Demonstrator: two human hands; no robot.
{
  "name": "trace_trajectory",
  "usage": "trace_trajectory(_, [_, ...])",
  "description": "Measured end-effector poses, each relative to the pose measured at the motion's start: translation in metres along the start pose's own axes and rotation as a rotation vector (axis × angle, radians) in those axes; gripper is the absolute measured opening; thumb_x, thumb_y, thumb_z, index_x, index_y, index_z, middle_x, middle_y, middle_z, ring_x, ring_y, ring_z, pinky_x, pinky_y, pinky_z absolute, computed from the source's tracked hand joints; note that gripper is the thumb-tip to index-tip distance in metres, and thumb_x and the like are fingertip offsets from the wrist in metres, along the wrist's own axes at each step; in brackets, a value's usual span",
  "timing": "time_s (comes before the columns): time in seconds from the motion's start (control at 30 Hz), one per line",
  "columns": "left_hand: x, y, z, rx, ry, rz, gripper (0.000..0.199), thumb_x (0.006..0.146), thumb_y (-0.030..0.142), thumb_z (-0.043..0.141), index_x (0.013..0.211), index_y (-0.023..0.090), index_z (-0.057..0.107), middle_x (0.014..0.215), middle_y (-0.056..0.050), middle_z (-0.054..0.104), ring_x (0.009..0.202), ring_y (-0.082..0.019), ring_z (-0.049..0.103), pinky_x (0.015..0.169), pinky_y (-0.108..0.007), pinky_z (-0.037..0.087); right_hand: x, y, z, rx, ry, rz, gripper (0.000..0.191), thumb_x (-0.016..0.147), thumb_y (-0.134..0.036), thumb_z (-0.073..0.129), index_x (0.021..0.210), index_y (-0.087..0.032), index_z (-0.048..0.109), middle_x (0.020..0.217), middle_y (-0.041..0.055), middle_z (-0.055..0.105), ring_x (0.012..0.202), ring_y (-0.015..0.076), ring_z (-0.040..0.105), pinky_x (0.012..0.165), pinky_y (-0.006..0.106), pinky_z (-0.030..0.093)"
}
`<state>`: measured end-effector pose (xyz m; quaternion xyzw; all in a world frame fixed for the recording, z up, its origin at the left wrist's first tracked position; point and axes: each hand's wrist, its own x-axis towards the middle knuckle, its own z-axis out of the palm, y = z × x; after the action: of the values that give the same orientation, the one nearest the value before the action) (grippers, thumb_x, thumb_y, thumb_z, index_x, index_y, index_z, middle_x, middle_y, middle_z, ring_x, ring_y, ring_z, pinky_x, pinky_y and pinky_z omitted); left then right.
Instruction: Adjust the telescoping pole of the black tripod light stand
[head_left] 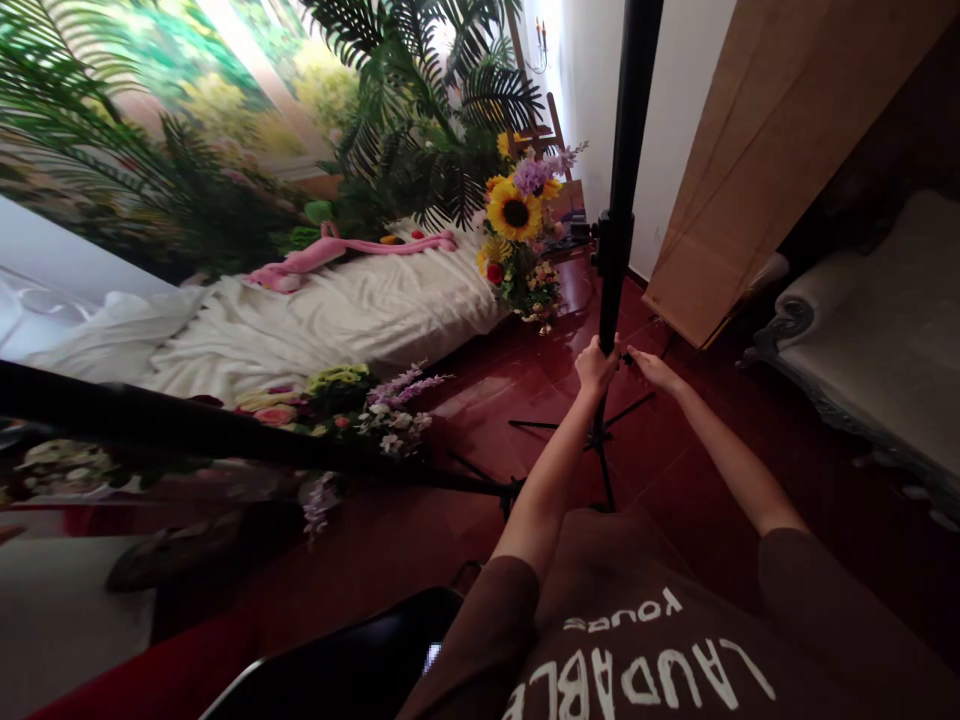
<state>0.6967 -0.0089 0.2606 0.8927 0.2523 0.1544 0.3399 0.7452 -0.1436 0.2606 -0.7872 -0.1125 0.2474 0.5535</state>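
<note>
On the black pole (616,180), the left hand (598,366) is clamped, arm outstretched. The right hand (654,370) reaches its knob (627,357), fingers together.

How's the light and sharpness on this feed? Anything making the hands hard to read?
Head view: the backdrop washes out upper left; the sofa sinks into shadow; pale glare streaks the floor; wide-angle stretch toward the edges; left hand legible, but fine detail at the right hand's fingertips is too small and dim.
</note>
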Motion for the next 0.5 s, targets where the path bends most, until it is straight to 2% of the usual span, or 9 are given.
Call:
trace_trajectory(0.1, [-0.001,0.001,-0.001,0.005,-0.005,0.000,0.055,0.092,0.066,0.040,0.112,0.021,0.065,0.094,-0.014,0.075,0.092,-0.028,0.072,0.079,-0.031,0.046,0.008,-0.002,0.007,0.257,-0.032,0.209,0.051,0.098,-0.053,0.045,0.060,-0.020,0.046,0.038,-0.0048,0.042,0.031,0.0056,0.029,0.034,0.020,0.016])
trace_trajectory(0.2, [-0.001,0.001,-0.001,0.008,-0.001,0.000,0.054,0.093,0.065,0.038,0.112,0.022,0.065,0.094,-0.014,0.075,0.092,-0.028,0.072,0.079,-0.031,0.046,0.013,-0.005,0.008,0.598,-0.210,0.402,0.045,0.103,-0.032,0.033,0.059,-0.022,0.035,0.033,-0.0097,0.028,0.028,0.0053,0.015,0.031,0.017,0.010])
trace_trajectory(0.27, [-0.001,0.000,0.000,0.004,0.003,-0.002,0.054,0.093,0.064,0.038,0.111,0.022,0.066,0.094,-0.014,0.075,0.091,-0.028,0.072,0.079,-0.031,0.046,0.015,-0.007,0.007,0.811,-0.313,0.495,0.039,0.100,-0.020,0.031,0.061,-0.023,0.029,0.034,-0.0112,0.025,0.028,0.0052,0.015,0.031,0.015,0.012])
trace_trajectory(0.33, [-0.002,0.000,0.000,-0.008,0.004,-0.004,0.053,0.093,0.064,0.039,0.110,0.022,0.066,0.093,-0.014,0.075,0.091,-0.028,0.072,0.079,-0.032,0.046,0.015,-0.009,0.006,0.967,-0.340,0.550,0.036,0.097,-0.014,0.031,0.063,-0.023,0.028,0.035,-0.0119,0.027,0.027,0.0048,0.017,0.031,0.013,0.013])
trace_trajectory(0.5, [0.002,0.001,-0.005,-0.061,-0.016,0.007,0.052,0.090,0.066,0.044,0.104,0.022,0.068,0.093,-0.014,0.075,0.093,-0.029,0.071,0.080,-0.033,0.048,0.006,-0.013,0.011,1.115,-0.255,0.576,0.032,0.095,-0.012,0.033,0.064,-0.022,0.032,0.037,-0.0102,0.036,0.026,0.0039,0.026,0.030,0.012,0.017])
